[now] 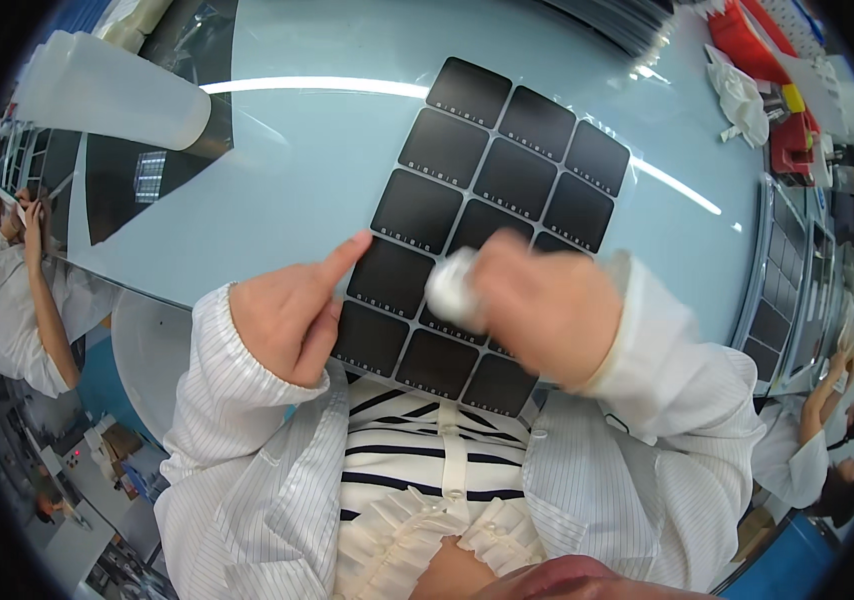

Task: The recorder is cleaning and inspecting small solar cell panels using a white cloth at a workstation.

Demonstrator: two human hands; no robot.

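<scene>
A flat panel (pixel 515 176) of black rounded rectangles, set in three columns with pale gaps between, lies slightly turned on the glossy light-blue table. Its near end reaches close to my body. My left hand (pixel 292 315) rests at the panel's left edge, the index finger stretched out against it and the other fingers partly curled. Over the lower middle of the panel, my right hand (pixel 547 310) grips a white wad (pixel 455 290), perhaps cloth or tissue; both are smeared by motion. Hand and wad cover several of the rectangles.
A translucent white plastic container (pixel 112 92) stands at the left. On the right are a red bin (pixel 750 42), crumpled white tissue (pixel 737 95) and more dark panels (pixel 779 265). A dark stack (pixel 615 22) lies at the far edge. Co-workers in white sit on both sides.
</scene>
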